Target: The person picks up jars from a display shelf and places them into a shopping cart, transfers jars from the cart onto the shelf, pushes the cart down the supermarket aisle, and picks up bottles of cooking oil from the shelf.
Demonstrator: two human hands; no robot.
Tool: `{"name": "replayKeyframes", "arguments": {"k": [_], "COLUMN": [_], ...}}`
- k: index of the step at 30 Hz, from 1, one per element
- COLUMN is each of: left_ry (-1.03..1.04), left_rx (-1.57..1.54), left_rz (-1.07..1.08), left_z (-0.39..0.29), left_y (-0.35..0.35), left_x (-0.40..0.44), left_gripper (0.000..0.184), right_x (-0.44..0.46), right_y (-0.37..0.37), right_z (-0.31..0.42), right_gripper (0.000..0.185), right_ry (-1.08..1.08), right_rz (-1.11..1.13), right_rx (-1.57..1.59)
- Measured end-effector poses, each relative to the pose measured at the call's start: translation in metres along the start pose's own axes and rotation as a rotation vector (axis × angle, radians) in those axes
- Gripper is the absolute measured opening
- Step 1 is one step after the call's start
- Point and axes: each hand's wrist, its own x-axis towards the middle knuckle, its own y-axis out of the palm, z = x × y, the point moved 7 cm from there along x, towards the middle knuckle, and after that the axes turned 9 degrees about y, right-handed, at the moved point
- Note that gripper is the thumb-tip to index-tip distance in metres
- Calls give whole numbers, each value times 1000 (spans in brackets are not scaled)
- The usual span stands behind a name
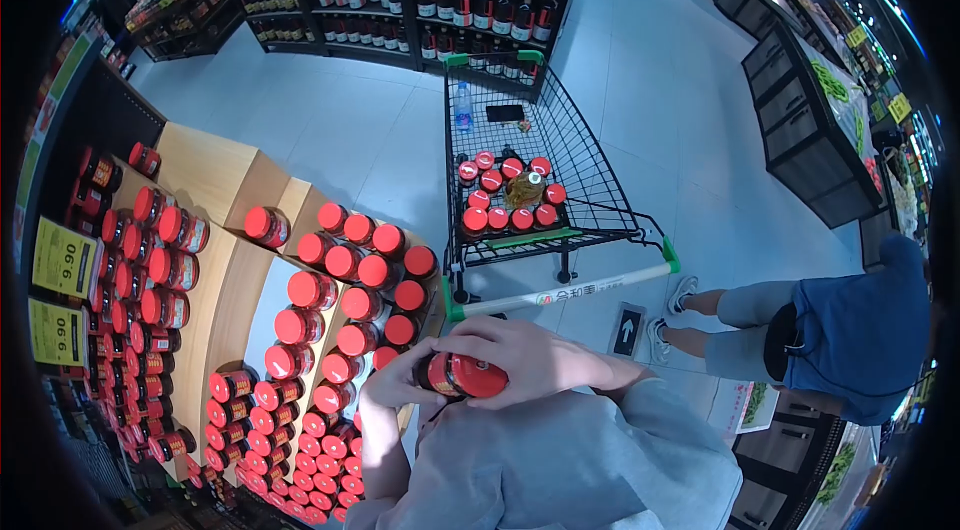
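Note:
A dark jar with a red lid is held close to my grey shirt, tilted so that its lid faces right. My left hand wraps the labelled side of the jar. Over the top and lid end lies my right hand, its fingers curled onto the same jar. Just beyond my hands stands a shopping cart with a green and white handle. Several red-lidded jars stand in it around a golden-brown item. Farther forward in the cart are a clear water bottle and a black phone-like slab.
To my left, a stepped wooden display carries many red-lidded jars, with yellow price tags beside it. Dark bottles fill a shelf ahead. A person in a blue top stands at right, near produce bins.

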Motion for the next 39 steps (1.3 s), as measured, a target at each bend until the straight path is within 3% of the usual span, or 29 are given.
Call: {"name": "replayKeyframes", "arguments": {"k": [5, 9, 12, 13, 16, 17, 20, 23, 29, 39], "left_ry": [-175, -2, 123, 83, -15, -21, -198, -312, -320, -465], "left_rx": [-44, 58, -193, -84, 1142, 1098, 1452, 1388, 1524, 1459], "left_rz": [1, 95, -124, -327, -497, -580, -652, -796, -728, -672], "left_z": [-2, 15, 22, 41, 53, 55, 84, 87, 87, 83], "left_y": [8, -1, -11, -29, -36, -31, -39, -45, -49, -55], "left_x": [40, 86, 121, 127, 146, 152, 164, 166, 171, 176], "left_gripper": [82, 76, 75, 65, 48, 32, 26, 28, 23, 25], "right_x": [-15, -22, -22, -19, 11, 23, 70, 122, 199, 269], "right_y": [-22, -54, -91, -110, -174, -185, -200, -188, -160, -130], "right_z": [-34, -64, -98, -112, -201, -234, -349, -475, -635, -727], "right_gripper": [71, 73, 71, 70, 67, 68, 70, 71, 72, 78], "right_ry": [223, 330, 412, 396, 400, 430, 582, 699, 744, 807], "right_rz": [-12, -69, -174, -242, -519, -570, -664, -668, -573, -348], "right_rx": [38, 46, -18, -44, -102, -145, -193, -223, -349, -432]}}
